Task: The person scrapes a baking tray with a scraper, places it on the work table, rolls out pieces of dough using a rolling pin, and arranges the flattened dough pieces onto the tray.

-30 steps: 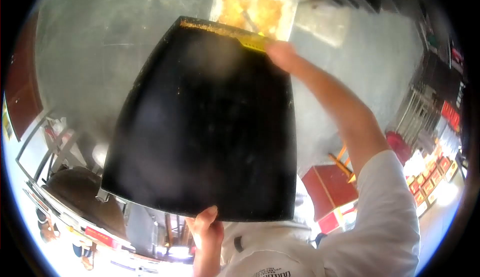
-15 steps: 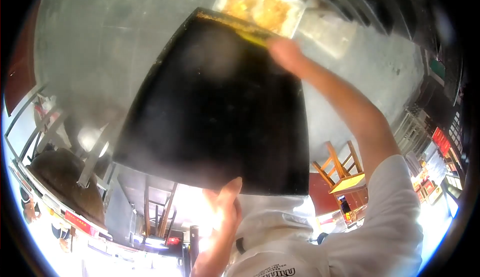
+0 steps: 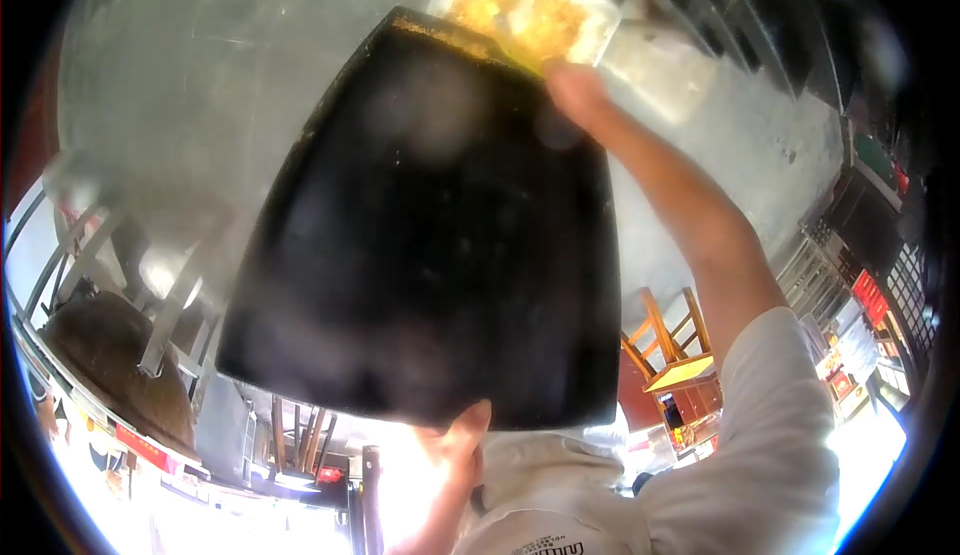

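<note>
Right grip (image 3: 578, 93) clasps yellow scraper (image 3: 526, 60), seemingly scraping tray (image 3: 440, 235) at far edge; left grip (image 3: 460, 450) pinches near edge, needing steadiness next.

White glare borders the grip of the left hand (image 3: 460, 445); beyond it, pale haze spots the black tray (image 3: 450, 245). The right hand (image 3: 575, 91) looks blurred; fisheye edges curve.

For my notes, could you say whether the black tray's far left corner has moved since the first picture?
Yes: the black tray has shifted rightward there, nearer the left edge of the food container.
</note>
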{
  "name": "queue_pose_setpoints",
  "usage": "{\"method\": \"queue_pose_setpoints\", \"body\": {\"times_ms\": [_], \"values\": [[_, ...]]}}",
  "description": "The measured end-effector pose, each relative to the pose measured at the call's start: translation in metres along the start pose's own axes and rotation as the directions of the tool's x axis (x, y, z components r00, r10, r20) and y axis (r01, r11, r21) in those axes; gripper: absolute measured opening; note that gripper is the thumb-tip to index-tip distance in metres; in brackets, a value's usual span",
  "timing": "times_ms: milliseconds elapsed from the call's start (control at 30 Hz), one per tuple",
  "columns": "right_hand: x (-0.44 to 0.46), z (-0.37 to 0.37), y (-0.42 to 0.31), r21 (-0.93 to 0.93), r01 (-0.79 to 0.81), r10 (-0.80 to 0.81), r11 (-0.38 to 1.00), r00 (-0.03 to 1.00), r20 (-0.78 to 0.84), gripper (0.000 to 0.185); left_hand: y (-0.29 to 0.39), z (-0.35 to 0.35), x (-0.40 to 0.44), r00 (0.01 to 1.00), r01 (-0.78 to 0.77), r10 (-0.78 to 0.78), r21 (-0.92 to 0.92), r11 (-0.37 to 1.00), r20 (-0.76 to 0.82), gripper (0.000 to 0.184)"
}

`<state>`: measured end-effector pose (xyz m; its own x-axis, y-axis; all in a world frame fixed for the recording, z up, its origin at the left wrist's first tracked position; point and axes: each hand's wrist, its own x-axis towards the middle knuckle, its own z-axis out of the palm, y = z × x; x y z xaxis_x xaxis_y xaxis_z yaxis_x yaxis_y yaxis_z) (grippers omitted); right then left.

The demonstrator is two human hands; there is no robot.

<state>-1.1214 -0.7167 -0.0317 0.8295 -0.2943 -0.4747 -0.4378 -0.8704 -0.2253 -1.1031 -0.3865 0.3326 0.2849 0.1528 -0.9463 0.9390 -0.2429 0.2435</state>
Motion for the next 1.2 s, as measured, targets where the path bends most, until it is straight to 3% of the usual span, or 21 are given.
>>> {"method": "queue_pose_setpoints", "body": {"times_ms": [100,133,167,233,333,433,467,500,533,633,667,800,900,1033,1167,1200], "values": [[0.003,-0.019,-0.006,0.012,0.018,-0.019,1.000,0.999,0.032,0.007,0.012,0.002,0.004,0.999,-0.004,0.004,-0.004,1.000,0.039,0.020],[0.002,-0.021,-0.006,0.010,0.115,-0.116,0.993,0.992,0.056,0.008,0.013,0.003,0.007,0.999,-0.002,0.002,0.001,1.000,0.041,0.019],[-0.001,-0.017,-0.014,0.055,0.085,-0.089,0.995,0.994,0.063,0.008,0.012,0.003,0.009,0.999,0.007,-0.007,0.008,1.000,0.038,0.018],[-0.011,-0.022,-0.033,0.108,0.177,-0.191,0.978,0.972,0.140,0.009,0.005,-0.001,0.015,0.994,-0.026,0.034,-0.079,0.997,0.099,0.026],[-0.017,-0.006,-0.053,0.148,0.258,-0.265,0.955,0.964,0.030,0.009,-0.001,-0.011,0.011,0.998,0.021,-0.024,0.040,0.999,0.065,0.035],[0.020,0.033,-0.026,0.101,0.153,-0.153,0.983,0.988,-0.014,0.009,-0.011,-0.021,-0.004,0.993,0.016,-0.018,0.022,1.000,0.115,0.038],[0.034,0.032,-0.024,0.065,0.069,-0.075,0.996,0.992,0.103,0.009,-0.012,-0.024,-0.009,0.991,0.016,-0.016,0.001,1.000,0.129,0.039],[0.034,0.026,-0.023,0.157,0.092,-0.112,0.983,0.986,0.124,0.009,-0.013,-0.025,-0.013,0.993,0.030,-0.030,0.007,1.000,0.116,0.039],[0.032,0.036,-0.026,0.115,0.090,-0.104,0.989,0.988,0.118,0.009,-0.013,-0.026,-0.017,0.994,0.044,-0.045,0.013,0.999,0.103,0.040],[0.029,0.031,-0.030,-0.001,0.127,-0.127,0.992,0.991,-0.034,0.011,-0.010,-0.010,-0.003,0.990,0.030,-0.033,0.017,0.999,0.138,0.041],[0.027,0.028,-0.033,-0.027,0.070,-0.072,0.997,0.994,-0.086,0.013,-0.011,-0.005,-0.005,0.991,-0.007,0.006,0.007,1.000,0.133,0.040],[0.025,0.001,-0.029,0.011,-0.106,0.107,0.994,0.992,-0.063,0.012,0.002,0.008,0.002,0.983,-0.016,0.018,-0.016,1.000,0.185,0.030],[0.019,-0.018,-0.033,0.035,0.074,-0.078,0.997,0.990,0.114,0.011,0.006,0.007,0.006,0.982,0.065,-0.073,0.050,0.997,0.176,0.025],[0.002,-0.008,-0.061,0.189,0.294,-0.314,0.937,0.945,0.087,0.013,-0.003,0.007,0.013,0.985,0.010,-0.022,0.068,0.998,0.174,0.027],[0.046,0.033,-0.065,0.097,0.154,-0.162,0.983,0.984,0.071,0.014,-0.039,-0.016,0.003,0.967,-0.121,0.107,0.046,0.992,0.233,0.051],[0.062,0.028,-0.065,0.089,0.054,-0.067,0.995,0.986,0.151,0.015,-0.027,-0.015,-0.005,0.973,-0.096,0.061,0.151,0.984,0.224,0.057]]}}
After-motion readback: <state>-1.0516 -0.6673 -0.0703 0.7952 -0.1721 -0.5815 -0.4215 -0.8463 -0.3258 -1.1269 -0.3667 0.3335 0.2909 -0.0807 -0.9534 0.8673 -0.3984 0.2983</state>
